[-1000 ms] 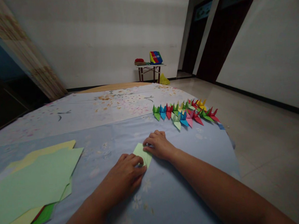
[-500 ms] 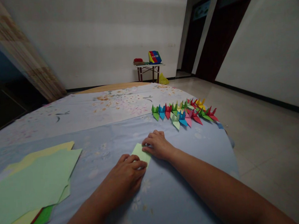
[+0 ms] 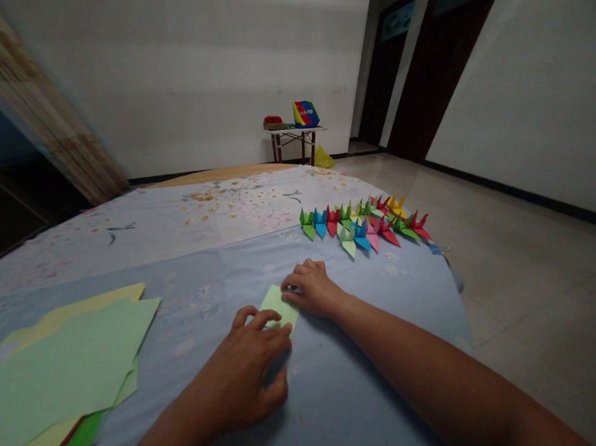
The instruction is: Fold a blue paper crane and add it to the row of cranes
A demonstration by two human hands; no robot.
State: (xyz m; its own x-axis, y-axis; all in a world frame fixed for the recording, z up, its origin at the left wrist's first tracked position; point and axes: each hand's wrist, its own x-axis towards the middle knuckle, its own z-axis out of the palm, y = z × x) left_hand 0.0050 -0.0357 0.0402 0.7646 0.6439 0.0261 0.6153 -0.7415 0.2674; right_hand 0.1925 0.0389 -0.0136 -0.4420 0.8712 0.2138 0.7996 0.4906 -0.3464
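From here I see my left hand point(image 3: 250, 365) has lifted and opened since the last look, fingers spread, no longer lying flat, with the tips just over the lower end of the light green folded paper point(image 3: 278, 305). That leaves more of the strip showing. My right hand point(image 3: 311, 290) stays loosely curled, its fingertips point(image 3: 292, 295) on the paper's upper end; whether it pins or pinches, I cannot tell. The paper lies between both hands on the blue cloth point(image 3: 363, 326) covering the surface. Beyond it runs a row of origami cranes point(image 3: 363, 225), and to the left lies a loose stack of paper sheets point(image 3: 61, 375). The only possible container is a multicoloured packet point(image 3: 306, 114) on a small far table point(image 3: 293, 135); I cannot see inside it.
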